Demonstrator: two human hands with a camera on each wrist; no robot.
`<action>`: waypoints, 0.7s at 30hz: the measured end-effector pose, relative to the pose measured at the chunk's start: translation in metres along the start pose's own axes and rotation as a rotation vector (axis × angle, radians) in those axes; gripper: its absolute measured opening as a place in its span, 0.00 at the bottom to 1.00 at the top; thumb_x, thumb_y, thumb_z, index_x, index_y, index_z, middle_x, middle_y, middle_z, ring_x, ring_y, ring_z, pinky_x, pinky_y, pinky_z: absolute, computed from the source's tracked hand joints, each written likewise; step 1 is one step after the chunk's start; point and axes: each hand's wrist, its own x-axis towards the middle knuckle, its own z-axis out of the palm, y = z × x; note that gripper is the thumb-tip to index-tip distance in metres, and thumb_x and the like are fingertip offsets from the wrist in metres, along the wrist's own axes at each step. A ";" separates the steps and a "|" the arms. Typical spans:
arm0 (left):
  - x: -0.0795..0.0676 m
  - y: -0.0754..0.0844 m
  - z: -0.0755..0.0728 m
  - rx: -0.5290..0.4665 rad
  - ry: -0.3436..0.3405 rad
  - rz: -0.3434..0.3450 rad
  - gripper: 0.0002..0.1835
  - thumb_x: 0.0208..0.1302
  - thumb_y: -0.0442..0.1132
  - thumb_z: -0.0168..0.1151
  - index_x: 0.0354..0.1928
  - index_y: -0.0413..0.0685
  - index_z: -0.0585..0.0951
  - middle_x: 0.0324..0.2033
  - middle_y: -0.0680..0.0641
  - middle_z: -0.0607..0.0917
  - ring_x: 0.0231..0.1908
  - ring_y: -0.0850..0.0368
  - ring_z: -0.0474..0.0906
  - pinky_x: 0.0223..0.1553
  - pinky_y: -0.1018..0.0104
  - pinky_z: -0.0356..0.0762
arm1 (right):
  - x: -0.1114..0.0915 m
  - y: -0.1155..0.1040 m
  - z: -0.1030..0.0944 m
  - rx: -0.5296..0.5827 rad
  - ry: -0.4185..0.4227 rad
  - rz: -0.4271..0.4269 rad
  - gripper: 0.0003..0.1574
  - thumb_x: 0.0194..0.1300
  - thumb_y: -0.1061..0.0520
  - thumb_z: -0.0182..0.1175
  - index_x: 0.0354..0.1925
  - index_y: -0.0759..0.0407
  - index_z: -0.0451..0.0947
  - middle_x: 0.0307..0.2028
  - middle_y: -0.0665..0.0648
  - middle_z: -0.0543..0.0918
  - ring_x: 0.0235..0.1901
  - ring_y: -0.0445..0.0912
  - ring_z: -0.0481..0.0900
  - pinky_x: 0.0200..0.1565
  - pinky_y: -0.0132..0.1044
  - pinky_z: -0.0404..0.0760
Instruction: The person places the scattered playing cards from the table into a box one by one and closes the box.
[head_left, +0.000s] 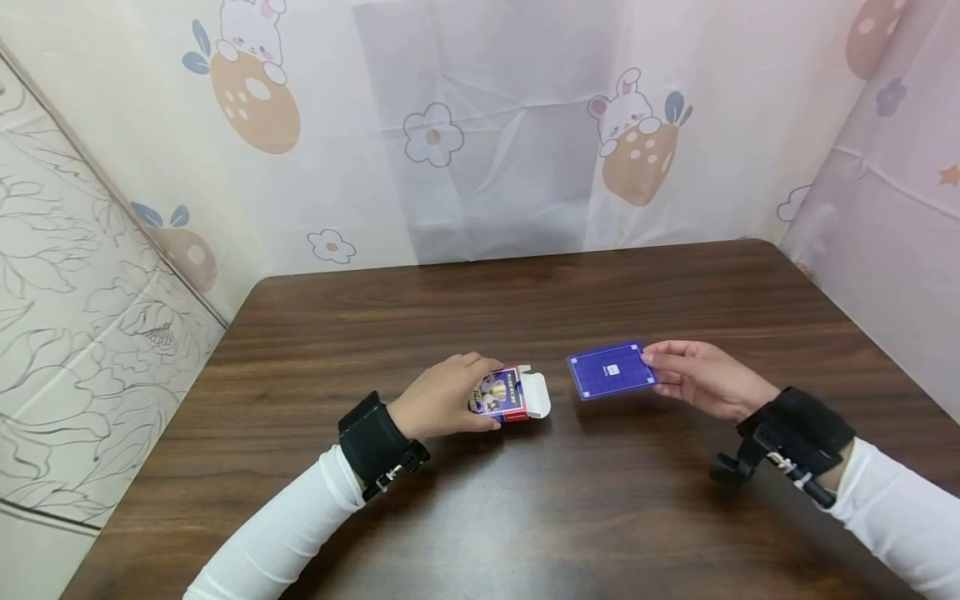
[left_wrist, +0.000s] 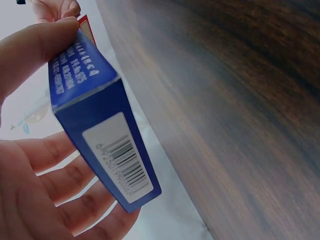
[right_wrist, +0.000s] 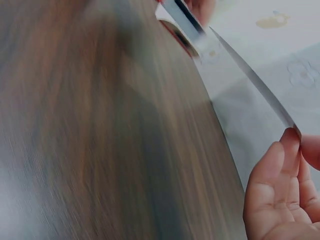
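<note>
My left hand (head_left: 447, 398) grips a small blue and red playing card box (head_left: 501, 393) between thumb and fingers. Its white end flap (head_left: 536, 395) stands open toward the right. In the left wrist view, a barcode label (left_wrist: 120, 156) shows on the box's near end. To the right, my right hand (head_left: 701, 375) pinches a blue-backed playing card (head_left: 611, 370) by its right edge, thumb on top. The card is held above the table, a short gap from the box. From the right wrist it appears edge-on and slightly bowed, with fingertips (right_wrist: 291, 137) at its end.
A dark brown wooden table (head_left: 495, 517) lies under both hands. Behind it hangs a pale curtain (head_left: 517, 183) with rabbits and flowers. A white panel with floral line drawings (head_left: 82, 333) stands on the left. Each wrist wears a black strap (head_left: 798, 442).
</note>
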 end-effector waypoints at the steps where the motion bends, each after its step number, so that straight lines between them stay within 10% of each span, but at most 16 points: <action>1: 0.000 0.000 0.000 -0.003 -0.001 -0.001 0.38 0.46 0.55 0.68 0.57 0.45 0.69 0.44 0.50 0.76 0.39 0.60 0.68 0.39 0.66 0.70 | 0.000 0.001 0.005 0.002 -0.004 0.001 0.08 0.67 0.63 0.49 0.38 0.58 0.76 0.34 0.55 0.81 0.32 0.43 0.78 0.37 0.35 0.76; 21: -0.002 0.005 0.002 -0.001 -0.008 0.011 0.38 0.46 0.56 0.67 0.58 0.46 0.68 0.46 0.50 0.76 0.40 0.60 0.69 0.39 0.66 0.70 | 0.016 0.017 0.051 0.049 0.007 0.053 0.04 0.65 0.63 0.52 0.37 0.61 0.74 0.33 0.56 0.78 0.30 0.42 0.77 0.36 0.33 0.76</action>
